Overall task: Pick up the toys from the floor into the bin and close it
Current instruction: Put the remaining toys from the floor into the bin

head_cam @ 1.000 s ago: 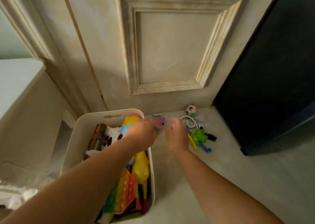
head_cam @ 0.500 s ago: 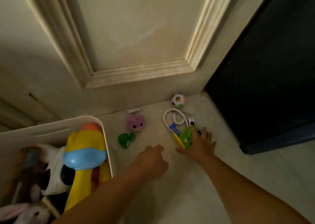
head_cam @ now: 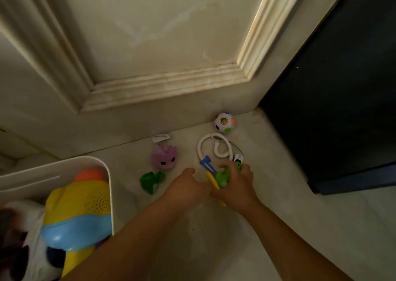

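Observation:
A white bin (head_cam: 108,174) stands at the lower left, holding a yellow and blue toy (head_cam: 79,212) and a plush. On the floor lie a pink toy (head_cam: 164,158), a dark green toy (head_cam: 152,181), a white ball with coloured dots (head_cam: 224,122) and a white looped cord (head_cam: 211,147). My right hand (head_cam: 236,186) curls around a light green toy (head_cam: 222,177), beside blue and yellow sticks (head_cam: 211,174). My left hand (head_cam: 185,187) is right beside it, fingers bent, holding nothing that I can see.
A cream panelled door (head_cam: 160,45) closes off the far side. A dark cabinet (head_cam: 334,88) stands at the right, against the floor's corner. A small white tag (head_cam: 160,137) lies by the door's foot. Bare pale floor stretches toward me.
My view dropped closer to the floor. The pink and dark green toys now lie on the floor. My right hand has closed around the light green toy and my left hand moved up beside it.

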### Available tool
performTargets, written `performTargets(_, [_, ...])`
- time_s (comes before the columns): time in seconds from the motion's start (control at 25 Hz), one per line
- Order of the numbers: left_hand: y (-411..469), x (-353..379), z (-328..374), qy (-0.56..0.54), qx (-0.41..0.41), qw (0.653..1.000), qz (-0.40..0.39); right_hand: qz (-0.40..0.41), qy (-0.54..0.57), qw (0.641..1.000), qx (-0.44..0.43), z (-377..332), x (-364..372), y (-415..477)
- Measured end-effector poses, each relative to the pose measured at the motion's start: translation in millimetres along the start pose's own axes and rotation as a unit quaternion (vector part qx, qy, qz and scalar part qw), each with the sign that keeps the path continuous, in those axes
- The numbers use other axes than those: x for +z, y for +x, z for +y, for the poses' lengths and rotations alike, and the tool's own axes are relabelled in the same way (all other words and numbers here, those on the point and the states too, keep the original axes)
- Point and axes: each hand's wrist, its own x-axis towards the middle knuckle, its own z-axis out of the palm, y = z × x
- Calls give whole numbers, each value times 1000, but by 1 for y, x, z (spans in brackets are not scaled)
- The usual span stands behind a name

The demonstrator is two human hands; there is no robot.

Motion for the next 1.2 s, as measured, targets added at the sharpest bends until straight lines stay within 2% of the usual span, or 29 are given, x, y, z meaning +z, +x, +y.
performTargets(0.12, [-4, -4, 5, -149, -27, 988, -18, -24, 138, 990, -35, -37, -8, -8])
performTargets(0.24, [-6, -14, 4, -321, -52, 941, -93, -83, 169, 978, -93, -74, -14, -14])
performTargets(0.36, [-8, -22, 6, -434, -69, 891, -114, -208, 199, 955, -74, -85, -25, -17])
performTargets(0.44, [-7, -25, 6, -463, -89, 876, -104, -269, 311, 911, -24, -80, -34, -12])
performTargets(0.52, [-6, -26, 8, -473, -94, 869, -109, -238, 464, 851, 66, -71, -36, 0])
performTargets(0.6, [-7, -26, 12, -483, -88, 864, -110, -211, 547, 796, 150, -50, -29, 15])
performTargets(0.72, [-8, -25, 18, -500, -77, 856, -106, -232, 579, 755, 202, -35, -17, 16])
performTargets(0.8, [-7, -26, 18, -512, -77, 850, -93, -192, 610, 743, 198, -31, -14, 17])
performTargets(0.84, [-6, -26, 17, -523, -81, 845, -80, -152, 618, 746, 196, -30, -13, 19])
performTargets(0.88, [-6, -27, 17, -537, -84, 837, -70, -88, 596, 773, 201, -26, -13, 23])
performTargets(0.96, [-5, -29, 16, -554, -91, 826, -53, 60, 447, 863, 229, -19, -20, 28])
performTargets(1.0, [-4, -30, 15, -560, -94, 822, -46, 117, 358, 896, 237, -13, -23, 31])
performTargets(1.08, [-1, -31, 13, -574, -99, 812, -29, 133, 220, 936, 239, -4, -27, 35])
performTargets(1.2, [-3, -31, 16, -605, -102, 790, -14, 58, 19, 978, 197, -2, -21, 46])
